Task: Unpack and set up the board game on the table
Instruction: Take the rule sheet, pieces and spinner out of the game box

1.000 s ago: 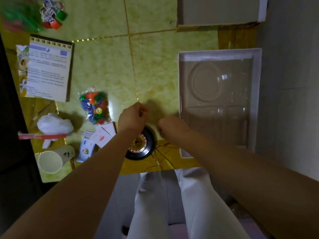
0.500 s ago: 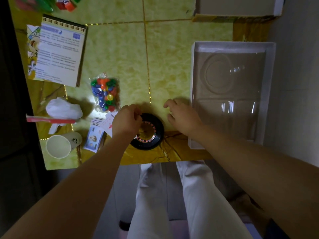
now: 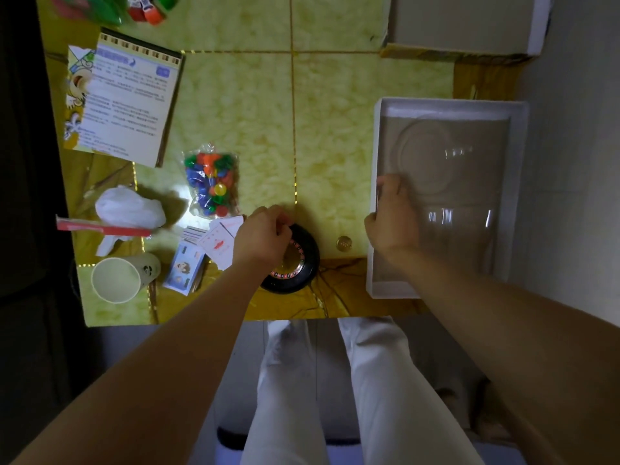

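your left hand (image 3: 265, 238) sits over the roulette wheel (image 3: 297, 266) at the near edge of the table (image 3: 335, 135), fingers curled down onto its far rim -- it looks like a grip on the wheel, though the hand hides just what the fingertips have; your right hand (image 3: 392, 223) is closed round the left wall of the box (image 3: 380, 135), thumb outside and fingers over the rim; the box shows only its clear moulded insert (image 3: 463, 196), so unpacking looks about done and you are in the laying-out step; the bag of coloured pieces (image 3: 211, 182) is sealed beyond the wheel, the cards (image 3: 218, 245) lie just beside your left hand, a gold coin (image 3: 344, 244) rests between wheel and box, and the rule sheet (image 3: 131, 99) is at the far left; the next move likely calls for shifting the box aside, sliding it without catching the coin -- then bringing the wheel towards the open middle, lifting it level so it does not scrape the cards.
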A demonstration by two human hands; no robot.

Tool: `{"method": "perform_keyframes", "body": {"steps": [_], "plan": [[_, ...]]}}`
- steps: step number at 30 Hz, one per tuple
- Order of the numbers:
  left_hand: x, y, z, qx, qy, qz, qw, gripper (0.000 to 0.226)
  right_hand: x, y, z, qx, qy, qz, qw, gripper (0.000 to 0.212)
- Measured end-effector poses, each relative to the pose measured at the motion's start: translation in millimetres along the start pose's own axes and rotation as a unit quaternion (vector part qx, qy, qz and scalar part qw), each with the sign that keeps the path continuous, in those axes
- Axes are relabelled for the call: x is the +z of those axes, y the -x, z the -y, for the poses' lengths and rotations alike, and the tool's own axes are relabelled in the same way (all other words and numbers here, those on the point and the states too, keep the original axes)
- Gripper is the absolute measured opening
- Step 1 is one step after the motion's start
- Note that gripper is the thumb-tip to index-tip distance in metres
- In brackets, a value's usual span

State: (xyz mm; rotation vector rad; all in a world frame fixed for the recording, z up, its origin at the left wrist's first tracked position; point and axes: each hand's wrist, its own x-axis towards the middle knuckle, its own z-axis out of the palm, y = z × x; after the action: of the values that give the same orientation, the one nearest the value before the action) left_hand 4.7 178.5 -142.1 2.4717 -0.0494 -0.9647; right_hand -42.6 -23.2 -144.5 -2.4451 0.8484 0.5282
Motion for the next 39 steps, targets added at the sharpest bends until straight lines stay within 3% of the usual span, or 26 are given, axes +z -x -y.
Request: {"method": "perform_keyframes", "body": {"steps": [4, 9, 15, 19, 22, 24, 26, 28, 33, 36, 39], "plan": [[5.0, -7.2, -18.7, 0.02, 0.002, 0.036, 0.999, 0.022, 0.2, 10.8, -16.4, 0.001, 0.035, 0.076, 0.997, 0.049], [14.3, -19.4, -48.3, 0.036, -0.006, 0.063, 0.997, 0.019, -9.7, 11.1, -50.9, 0.001, 0.052, 0.08, 0.995, 0.046], [17.2, -43.5, -90.2, 0.042, 0.0, 0.056, 0.998, 0.019, -55.2, -33.9, -60.9, -0.102, 0.017, 0.086, 0.991, 0.016], [17.2, -73.9, -133.7, 0.052, 0.015, 0.022, 0.998, 0.022, -83.6, -93.4, -50.5, -0.111, -0.094, -0.011, 0.989, 0.029], [18.0, -98.7, -162.3, 0.043, 0.02, -0.006, 0.999, 0.025, -100.1, -136.1, -35.1, -0.074, -0.174, 0.017, 0.982, 0.051], [21.9, -111.0, -178.6, 0.026, 0.01, 0.015, 0.999, 0.035, -107.1, -163.4, -29.0, -0.071, -0.126, 0.042, 0.989, 0.055], [29.0, -116.9, -189.5, 0.003, -0.051, 0.069, 0.996, 0.047, -113.7, -181.2, -28.6, -0.066, -0.048, 0.062, 0.995, 0.046], [37.4, -116.5, -194.2, -0.012, -0.083, 0.095, 0.992, 0.041, -118.8, -186.6, -35.9, -0.052, -0.046, 0.071, 0.995, 0.035], [43.7, -120.9, -196.2, -0.081, 0.059, 0.069, 0.993, 0.018, -128.7, -170.0, -78.8, -0.04, -0.121, 0.028, 0.991, 0.024], [45.7, -124.0, -196.9, -0.072, 0.037, 0.065, 0.995, 0.015, -136.1, -154.6, -99.4, -0.009, -0.096, -0.052, 0.994, 0.032], [46.3, -124.3, -198.9, -0.056, -0.002, 0.031, 0.998, 0.014, -142.7, -138.9, -118.5, 0.088, -0.05, -0.12, 0.988, 0.046]]}}
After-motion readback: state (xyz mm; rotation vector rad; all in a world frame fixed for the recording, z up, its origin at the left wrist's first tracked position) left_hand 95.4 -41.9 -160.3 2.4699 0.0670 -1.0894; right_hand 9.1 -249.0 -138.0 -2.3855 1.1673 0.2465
